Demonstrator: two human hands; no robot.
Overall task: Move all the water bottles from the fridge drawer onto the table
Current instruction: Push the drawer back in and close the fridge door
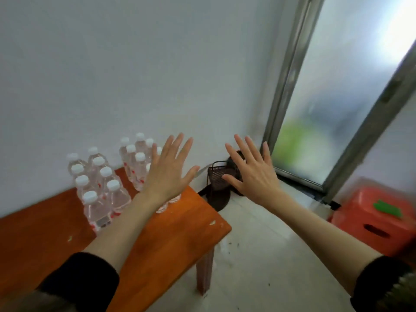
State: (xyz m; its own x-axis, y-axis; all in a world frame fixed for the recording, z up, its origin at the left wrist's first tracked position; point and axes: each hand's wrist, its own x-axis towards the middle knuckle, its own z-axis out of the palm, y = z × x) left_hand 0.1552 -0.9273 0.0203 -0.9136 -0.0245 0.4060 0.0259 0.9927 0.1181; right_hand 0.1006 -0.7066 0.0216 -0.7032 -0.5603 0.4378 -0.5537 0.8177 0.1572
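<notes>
1. Both of your hands are empty. The left hand [167,171] is spread flat with its fingers apart, held up over the right end of the bench [162,239]. The right hand [252,174] is spread the same way, held out past the bench's edge and over the floor [258,244].

2. The water bottles [99,183] stand upright on the bench near the wall, white caps up, in two tight clusters. One group sits to the left, the other just behind your left hand. A few of the far ones are hidden by that hand, so you cannot get a full count from here.

3. The fridge drawer is not in view, so whether any bottles are left in it cannot be told.

4. Judging by the bare hands and the crowd of bottles already set down, you are between carries, or possibly at the end of the job.

5. The next move calls for turning back to the drawer and checking it. If bottles remain, bring them over and set them on the open front part of the bench, clear of the standing clusters so none gets knocked over.

6. Mind the dark wire basket [217,176] on the floor by the window [337,97] and the orange stool [371,219] to your right as you turn.
</notes>
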